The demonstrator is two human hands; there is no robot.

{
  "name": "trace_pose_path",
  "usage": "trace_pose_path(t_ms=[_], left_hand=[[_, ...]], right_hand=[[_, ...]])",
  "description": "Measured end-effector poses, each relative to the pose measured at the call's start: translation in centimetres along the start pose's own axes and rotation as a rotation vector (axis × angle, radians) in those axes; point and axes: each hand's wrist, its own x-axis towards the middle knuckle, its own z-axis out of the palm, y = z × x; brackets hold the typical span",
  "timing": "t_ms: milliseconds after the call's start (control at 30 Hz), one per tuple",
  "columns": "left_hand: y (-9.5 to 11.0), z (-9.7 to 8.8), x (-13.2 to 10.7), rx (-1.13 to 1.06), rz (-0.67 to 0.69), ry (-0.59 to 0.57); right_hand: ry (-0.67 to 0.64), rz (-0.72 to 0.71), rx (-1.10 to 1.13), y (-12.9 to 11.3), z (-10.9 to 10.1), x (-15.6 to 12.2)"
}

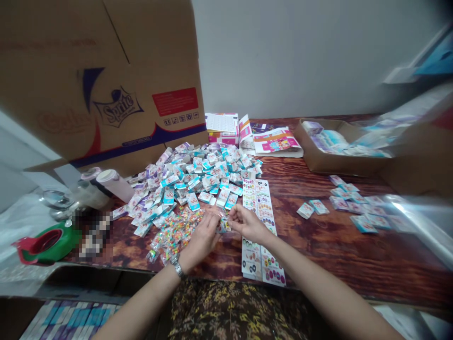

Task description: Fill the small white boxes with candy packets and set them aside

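My left hand (208,230), with a metal watch on its wrist, is closed at the near edge of a heap of small clear packets of bright candies (173,233). Between my hands is a small clear packet (223,221) with coloured bits, partly covered by fingers. My right hand (248,224) pinches at its right side, over folded sticker sheets (262,203) printed with small coloured pictures. Just beyond my hands lies a large pile of small blue-and-white and purple-and-white boxes (212,177).
A large Sprite carton (141,61) stands behind at left. Near it are a plastic jar (115,184) and a green-red tape dispenser (49,243). Pink printed cartons (276,141) lie at the back. On the right are an open carton (336,163) and several loose small boxes (348,205).
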Motion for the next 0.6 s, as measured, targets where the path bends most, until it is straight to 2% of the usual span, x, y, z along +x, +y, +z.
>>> trace_pose_path(t_ms=[100, 300, 467, 600], left_hand=[[0.1, 0.0, 0.1, -0.034, 0.0, 0.025], [0.6, 0.2, 0.2, 0.072, 0.021, 0.085], [0.3, 0.7, -0.5, 0.026, -0.017, 0.105], [-0.2, 1.5, -1.0, -0.012, -0.058, 0.163]], right_hand=[[0.005, 0.009, 0.003, 0.0, 0.1, 0.1], [0.178, -0.042, -0.313, -1.1, 1.9, -0.6], [0.072, -0.066, -0.279, -1.9, 1.9, -0.9], [0.086, -0.077, -0.274, -2.1, 1.6, -1.1]])
